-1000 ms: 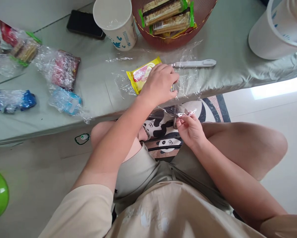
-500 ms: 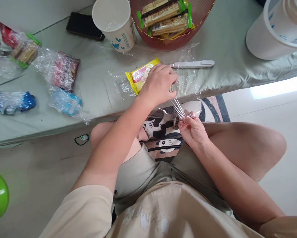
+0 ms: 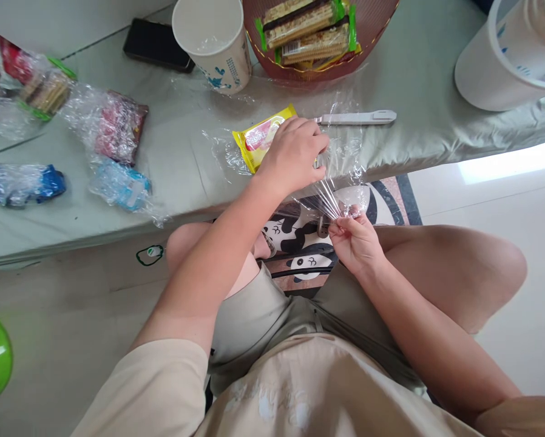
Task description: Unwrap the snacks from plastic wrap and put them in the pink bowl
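A yellow snack packet (image 3: pixel 254 142) lies on a sheet of cling film (image 3: pixel 349 149) near the table's front edge. My left hand (image 3: pixel 295 152) is over the packet's right part, its fingers curled down around it and hiding that end. Below the edge, my right hand (image 3: pixel 357 243) pinches a gathered corner of the film. Taut creases run from that pinch up toward my left fingers. Just beyond my left hand lies a utility knife (image 3: pixel 358 118) with a white handle; its left end is partly behind the hand.
A reddish bowl (image 3: pixel 318 74) of wrapped wafer bars, a paper cup (image 3: pixel 213 54) and a black phone (image 3: pixel 156 45) stand behind. Several film-wrapped snacks (image 3: pixel 122 127) lie at left. A white container (image 3: pixel 477 79) is at right. The table's cloth (image 3: pixel 181 182) ends above my knees.
Both hands keep almost the same place and grip. The whole view has shifted very slightly; the film remains stretched between the hands.
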The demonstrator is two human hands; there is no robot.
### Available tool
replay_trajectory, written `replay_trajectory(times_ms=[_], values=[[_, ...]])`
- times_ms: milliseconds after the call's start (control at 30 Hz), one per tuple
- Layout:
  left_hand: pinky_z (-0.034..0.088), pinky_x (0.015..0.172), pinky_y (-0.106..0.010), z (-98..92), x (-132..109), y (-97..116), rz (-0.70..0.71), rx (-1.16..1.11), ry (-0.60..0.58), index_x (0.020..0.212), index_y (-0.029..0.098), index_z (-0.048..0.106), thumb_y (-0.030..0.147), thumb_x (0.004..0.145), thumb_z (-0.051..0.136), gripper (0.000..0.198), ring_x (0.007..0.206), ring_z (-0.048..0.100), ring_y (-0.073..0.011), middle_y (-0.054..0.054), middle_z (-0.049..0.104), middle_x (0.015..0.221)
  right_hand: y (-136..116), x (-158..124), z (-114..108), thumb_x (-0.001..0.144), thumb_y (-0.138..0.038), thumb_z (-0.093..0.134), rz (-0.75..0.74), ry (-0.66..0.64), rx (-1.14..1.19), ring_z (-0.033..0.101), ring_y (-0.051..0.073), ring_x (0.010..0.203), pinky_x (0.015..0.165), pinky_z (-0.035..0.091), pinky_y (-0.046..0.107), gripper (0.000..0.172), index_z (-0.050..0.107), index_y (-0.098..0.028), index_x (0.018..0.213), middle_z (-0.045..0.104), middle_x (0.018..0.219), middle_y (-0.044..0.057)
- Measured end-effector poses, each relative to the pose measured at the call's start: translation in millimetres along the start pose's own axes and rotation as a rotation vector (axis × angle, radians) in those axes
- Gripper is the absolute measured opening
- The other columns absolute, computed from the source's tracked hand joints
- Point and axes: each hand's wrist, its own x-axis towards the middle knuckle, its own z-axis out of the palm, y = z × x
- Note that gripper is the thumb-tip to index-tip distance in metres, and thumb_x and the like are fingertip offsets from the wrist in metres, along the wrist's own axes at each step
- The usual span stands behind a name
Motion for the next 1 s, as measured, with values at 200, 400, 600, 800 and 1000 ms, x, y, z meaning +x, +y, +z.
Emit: replay_trajectory(times_ms=[200,400,600,800,1000], values=[[0.042,0.109,-0.047,2.1,0.2,-0.3,-0.009,-0.005,0.004,0.1,0.021,0.074,0.025,0.086,0.065,0.017,0.119,0.059,-0.031,-0.009,0.067,0.111,1.0,-1.0,-2.5,0.051,-0.01,0.09,0.017,-0.03,-0.061,0.039,0.001,0.052,0.044,0.036,0.013,0.043,0.061,-0.021,0.081,0.059,0.071,-0.007],[0.041,0.109,-0.047,4.6,2.0,-0.9,-0.03,0.001,-0.006,0.103,0.023,0.073,0.026,0.087,0.066,0.017,0.118,0.056,-0.0282,-0.007,0.067,0.112,5.3,-0.2,-15.0,0.05,-0.026,0.1,-0.046,0.037,-0.113,0.044,0.002,0.055,0.046,0.039,0.012,0.047,0.061,-0.02,0.075,0.06,0.07,-0.008],[0.044,0.108,-0.048,3.8,0.4,-2.5,0.01,0.015,0.024,0.102,0.022,0.074,0.025,0.087,0.064,0.018,0.116,0.06,-0.031,-0.009,0.068,0.109,7.3,-0.3,-17.9,0.046,-0.029,0.102,-0.067,0.043,-0.122,0.043,0.002,0.055,0.046,0.038,0.013,0.05,0.059,-0.02,0.069,0.054,0.066,-0.008],[0.045,0.108,-0.048,3.8,0.0,-1.5,0.006,0.024,0.031,0.103,0.023,0.074,0.025,0.087,0.066,0.018,0.118,0.06,-0.0315,-0.009,0.068,0.109,8.5,-0.4,-19.9,0.05,-0.028,0.1,-0.062,0.042,-0.153,0.045,0.003,0.055,0.047,0.039,0.016,0.044,0.06,-0.019,0.067,0.055,0.065,-0.007],[0.044,0.109,-0.047,1.2,-0.1,0.6,-0.009,0.027,0.0,0.102,0.02,0.074,0.025,0.088,0.062,0.019,0.118,0.06,-0.0316,-0.011,0.068,0.111,9.9,-0.5,-20.9,0.051,-0.028,0.098,-0.065,0.051,-0.179,0.046,0.004,0.054,0.046,0.04,0.018,0.038,0.069,-0.02,0.074,0.059,0.065,-0.007]])
